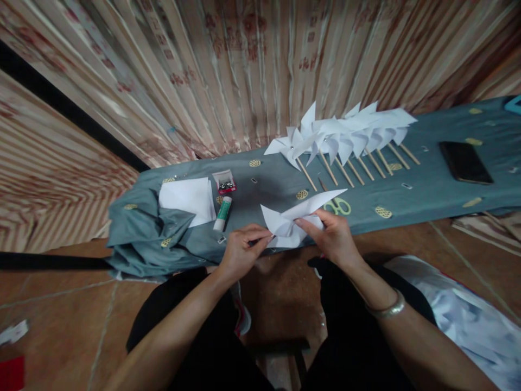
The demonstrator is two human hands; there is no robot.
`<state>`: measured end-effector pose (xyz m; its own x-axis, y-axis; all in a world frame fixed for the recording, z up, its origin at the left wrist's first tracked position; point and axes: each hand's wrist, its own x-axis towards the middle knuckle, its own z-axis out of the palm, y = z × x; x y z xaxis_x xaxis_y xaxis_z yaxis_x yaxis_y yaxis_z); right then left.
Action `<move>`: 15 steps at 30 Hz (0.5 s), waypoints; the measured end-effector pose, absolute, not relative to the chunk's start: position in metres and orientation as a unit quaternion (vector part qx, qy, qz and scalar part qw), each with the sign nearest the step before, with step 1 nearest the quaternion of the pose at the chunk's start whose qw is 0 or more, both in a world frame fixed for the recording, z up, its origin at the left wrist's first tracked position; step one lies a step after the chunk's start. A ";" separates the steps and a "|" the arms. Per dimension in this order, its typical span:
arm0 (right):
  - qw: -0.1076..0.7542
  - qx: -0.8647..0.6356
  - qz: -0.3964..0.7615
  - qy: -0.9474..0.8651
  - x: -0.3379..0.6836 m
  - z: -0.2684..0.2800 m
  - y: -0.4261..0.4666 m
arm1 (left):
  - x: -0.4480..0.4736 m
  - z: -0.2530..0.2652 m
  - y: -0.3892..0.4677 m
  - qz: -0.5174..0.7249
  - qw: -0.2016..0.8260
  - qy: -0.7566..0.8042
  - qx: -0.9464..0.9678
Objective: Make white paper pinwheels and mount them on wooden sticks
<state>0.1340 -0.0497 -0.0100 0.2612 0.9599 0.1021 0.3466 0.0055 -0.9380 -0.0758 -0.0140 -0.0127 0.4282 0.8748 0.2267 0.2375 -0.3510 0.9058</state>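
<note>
Between my two hands, just over the near edge of the cloth-covered bench, is a white paper pinwheel (299, 217) with no stick visible on it. My left hand (244, 247) pinches its lower left edge between thumb and fingers. On the other side my right hand (336, 236) grips the folded paper, thumb pressed near the middle and fingers behind. Green-handled scissors (342, 206) lie just beyond my right hand, their blades partly hidden by the paper. A glue stick (222, 213) and a small red box of metal pins (225, 183) lie beyond my left hand.
Several finished pinwheels (350, 136) on wooden sticks lie overlapping in a row at the back. White paper sheets (189, 198) rest at the left, partly under a fold of the grey-green cloth (138, 233). A dark phone (466, 162) lies at the right. Curtains (244, 70) hang behind the bench.
</note>
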 end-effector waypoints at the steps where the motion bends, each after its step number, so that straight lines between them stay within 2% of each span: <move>1: 0.484 -0.631 0.317 -0.516 0.134 -0.011 -0.049 | -0.075 -0.014 -0.014 0.376 0.432 0.385 0.724; 8: 0.469 -0.642 0.331 -0.508 0.139 -0.018 -0.042 | -0.076 -0.022 -0.010 0.375 0.479 0.406 0.681; 15: 0.474 -0.585 0.415 -0.510 0.140 -0.016 -0.039 | -0.077 -0.024 -0.010 0.375 0.509 0.411 0.657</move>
<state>0.1399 -0.0390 -0.0165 0.1341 0.9910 -0.0020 0.2039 -0.0295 -0.9785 -0.0765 -0.0105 -0.0237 0.3819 0.9211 0.0749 0.1588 -0.1453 0.9766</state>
